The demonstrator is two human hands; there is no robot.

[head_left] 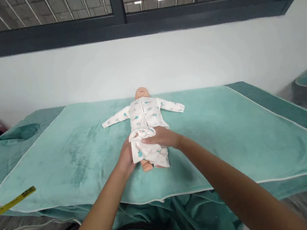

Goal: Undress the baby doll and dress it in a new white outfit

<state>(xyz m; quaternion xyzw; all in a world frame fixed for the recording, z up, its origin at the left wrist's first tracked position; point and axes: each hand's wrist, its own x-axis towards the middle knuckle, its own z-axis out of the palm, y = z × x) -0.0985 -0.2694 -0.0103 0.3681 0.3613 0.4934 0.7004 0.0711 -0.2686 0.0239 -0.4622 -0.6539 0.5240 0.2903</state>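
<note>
A baby doll (141, 92) lies on its back on the green bed cover (91, 147), head toward the wall and arms spread. It wears a white printed long-sleeved top (144, 112). Bunched white printed baby pants (147, 150) are around its legs, with one bare foot (147, 165) showing below them. My left hand (126, 156) grips the pants from the left side, its fingertips hidden behind the cloth. From the right, my right hand (163, 137) holds the upper part of the pants near the waist, thumb on top of the fabric.
A white wall (148, 64) with a dark window frame (122, 25) rises behind the bed. A yellow strip (14, 202) juts in at the left edge. Darker green fabric (181, 218) hangs over the front edge.
</note>
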